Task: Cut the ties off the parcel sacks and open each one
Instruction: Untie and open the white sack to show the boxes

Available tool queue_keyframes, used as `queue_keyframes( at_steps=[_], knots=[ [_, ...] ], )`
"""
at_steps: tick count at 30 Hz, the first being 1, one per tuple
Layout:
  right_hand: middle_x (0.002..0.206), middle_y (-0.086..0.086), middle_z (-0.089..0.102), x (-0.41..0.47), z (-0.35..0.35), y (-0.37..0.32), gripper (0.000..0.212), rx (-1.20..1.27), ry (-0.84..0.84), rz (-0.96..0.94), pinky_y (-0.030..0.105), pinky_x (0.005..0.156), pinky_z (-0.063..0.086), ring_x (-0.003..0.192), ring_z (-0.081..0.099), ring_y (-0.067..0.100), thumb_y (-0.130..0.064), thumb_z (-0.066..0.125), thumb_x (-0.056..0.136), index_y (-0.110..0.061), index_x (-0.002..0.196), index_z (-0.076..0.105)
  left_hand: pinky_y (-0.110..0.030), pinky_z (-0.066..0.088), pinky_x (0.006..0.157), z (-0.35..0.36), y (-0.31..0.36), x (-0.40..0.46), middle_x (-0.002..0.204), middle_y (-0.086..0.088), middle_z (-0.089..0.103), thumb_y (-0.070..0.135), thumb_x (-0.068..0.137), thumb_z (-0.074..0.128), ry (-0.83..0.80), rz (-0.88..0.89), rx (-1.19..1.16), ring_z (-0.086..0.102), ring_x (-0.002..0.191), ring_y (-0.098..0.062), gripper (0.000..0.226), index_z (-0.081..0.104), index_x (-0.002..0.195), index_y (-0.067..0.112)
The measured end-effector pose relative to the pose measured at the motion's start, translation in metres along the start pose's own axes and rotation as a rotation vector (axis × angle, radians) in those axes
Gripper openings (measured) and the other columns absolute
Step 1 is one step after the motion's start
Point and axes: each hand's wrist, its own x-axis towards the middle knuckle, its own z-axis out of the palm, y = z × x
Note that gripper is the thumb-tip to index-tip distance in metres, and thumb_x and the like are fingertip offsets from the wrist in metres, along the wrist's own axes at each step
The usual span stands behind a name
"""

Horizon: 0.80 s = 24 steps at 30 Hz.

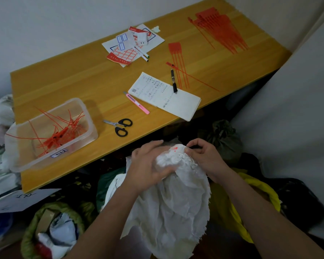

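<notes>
While the left hand (148,165) grips the bunched neck of a white sack (168,208) just below the table (64,86) edge, the right hand (204,156) pinches the cloth beside a red tie (175,148). On the table sit one pair of scissors (119,125), one pink knife (137,102), a notebook (168,98) and a tub (51,133) of cut ties. Other sacks crowd round: green (51,227), yellow (247,208), dark (223,137).

Both hands raised together, left (148,165) curled gripping, right (204,156) pinching.
</notes>
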Motion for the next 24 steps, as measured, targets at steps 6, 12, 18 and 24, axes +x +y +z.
queue_keyframes(
  at_steps=[6, 12, 18, 24],
  knots=[
    [0.077, -0.001, 0.071, 0.005, -0.005, -0.012, 0.01, 0.05, 0.042, -0.032, 0.018, 0.06, 0.052, 0.069, 0.067, 0.008, -0.014, 0.069, 0.088, -0.021, 0.081, 0.069, -0.034, 0.039, 0.089, 0.024, 0.004, 0.01, 0.112, 0.004, 0.067, 0.046, 0.089, 0.056, -0.011, 0.161, 0.127, 0.057, 0.104, -0.015, 0.039, 0.065, 0.116, 0.021],
    [0.103, -0.016, 0.064, -0.007, -0.008, -0.002, 0.026, -0.159, 0.052, -0.142, 0.016, 0.073, 0.053, 0.095, 0.061, 0.003, -0.042, 0.076, 0.076, -0.042, 0.1, 0.065, -0.042, 0.049, 0.067, 0.03, 0.01, 0.032, 0.078, -0.009, 0.066, 0.023, 0.095, 0.057, 0.016, -0.212, -0.187, 0.061, 0.072, -0.022, 0.023, 0.065, 0.083, 0.005],
    [0.136, -0.009, 0.026, -0.015, 0.01, 0.031, 0.101, -0.539, 0.104, -0.361, 0.01, 0.099, 0.025, 0.124, 0.027, 0.0, -0.06, 0.078, 0.051, -0.049, 0.136, 0.022, -0.029, 0.026, 0.05, 0.025, 0.019, 0.048, 0.054, -0.007, 0.032, 0.023, 0.094, 0.058, -0.024, -0.426, -0.418, 0.031, 0.05, -0.017, 0.042, 0.04, 0.059, 0.008],
    [0.122, -0.017, 0.043, -0.006, 0.005, 0.033, 0.064, -0.461, 0.108, -0.478, 0.013, 0.096, 0.038, 0.115, 0.043, -0.009, -0.007, 0.075, 0.08, -0.035, 0.124, 0.039, -0.017, 0.024, 0.039, 0.027, 0.015, 0.049, 0.044, 0.006, 0.031, 0.025, 0.088, 0.062, -0.027, -0.589, -0.443, 0.028, 0.038, -0.006, 0.045, 0.037, 0.052, 0.017]
  ],
)
